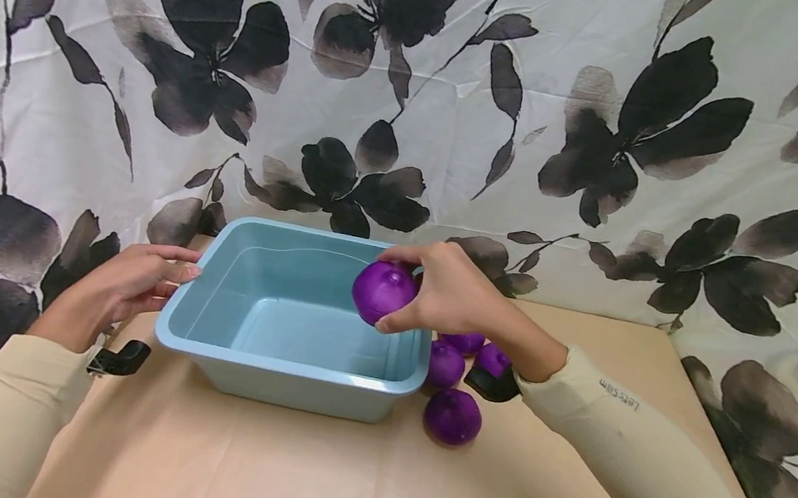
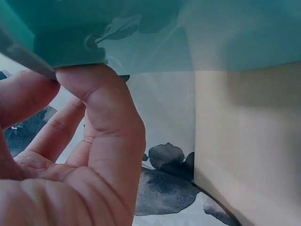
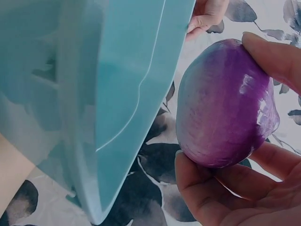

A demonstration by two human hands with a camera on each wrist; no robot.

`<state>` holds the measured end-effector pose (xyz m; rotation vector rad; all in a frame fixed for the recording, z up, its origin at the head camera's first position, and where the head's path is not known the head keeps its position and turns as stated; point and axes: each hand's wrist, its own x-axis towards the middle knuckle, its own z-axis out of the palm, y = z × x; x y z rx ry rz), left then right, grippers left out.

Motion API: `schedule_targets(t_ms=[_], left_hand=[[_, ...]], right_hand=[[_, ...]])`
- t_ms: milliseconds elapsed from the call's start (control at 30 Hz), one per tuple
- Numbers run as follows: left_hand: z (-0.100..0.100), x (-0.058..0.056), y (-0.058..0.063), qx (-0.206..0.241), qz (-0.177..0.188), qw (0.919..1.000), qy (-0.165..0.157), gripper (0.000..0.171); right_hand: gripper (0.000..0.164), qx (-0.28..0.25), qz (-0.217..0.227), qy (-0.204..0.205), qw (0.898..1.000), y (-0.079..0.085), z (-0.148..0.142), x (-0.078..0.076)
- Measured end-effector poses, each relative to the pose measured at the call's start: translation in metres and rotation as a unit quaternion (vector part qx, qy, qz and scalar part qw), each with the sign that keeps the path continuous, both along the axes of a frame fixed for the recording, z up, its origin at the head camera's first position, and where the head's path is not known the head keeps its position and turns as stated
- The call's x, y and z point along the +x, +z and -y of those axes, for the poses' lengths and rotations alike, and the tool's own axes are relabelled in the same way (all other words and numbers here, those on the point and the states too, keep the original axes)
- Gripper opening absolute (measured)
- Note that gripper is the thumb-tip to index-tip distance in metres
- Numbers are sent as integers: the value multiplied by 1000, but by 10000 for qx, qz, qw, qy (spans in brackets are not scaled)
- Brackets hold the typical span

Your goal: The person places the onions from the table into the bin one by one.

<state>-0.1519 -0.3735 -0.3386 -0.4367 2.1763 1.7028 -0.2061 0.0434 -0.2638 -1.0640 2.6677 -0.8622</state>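
A purple onion (image 1: 383, 291) is held over the right end of a light blue plastic tub (image 1: 288, 371). My right hand (image 1: 449, 293) grips this onion between thumb and fingers. In the right wrist view the onion (image 3: 225, 103) looks glossy and is apart from the tub wall (image 3: 127, 84). At the tub's left end, my left hand (image 1: 145, 283) pinches the rim. The left wrist view shows the thumb and a finger of the left hand (image 2: 89, 127) at the rim's edge. Inside, the tub shows a bare floor.
Several more purple onions (image 1: 453, 416) lie on the tan table cover (image 1: 294, 471) right of the tub, some partly hidden by the right wrist and its black strap (image 1: 492, 384). A floral cloth (image 1: 461, 123) hangs behind the table.
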Motion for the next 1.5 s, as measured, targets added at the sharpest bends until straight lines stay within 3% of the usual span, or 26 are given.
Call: schedule_targets(t_ms=[467, 833, 1167, 1500], left_hand=[[0, -1, 0, -245, -46, 9997, 2, 62], [0, 1, 1, -302, -92, 9995, 62, 58], [-2, 1, -1, -307, -184, 9994, 30, 58], [-2, 0, -1, -272, -174, 9994, 108, 57]], right_hand=[[72, -55, 43, 460, 9989, -2, 45, -13], [71, -165, 189, 381, 9990, -11, 84, -25], [72, 80, 24, 545, 9985, -23, 116, -36], [75, 186, 249, 420, 9986, -37, 147, -44]])
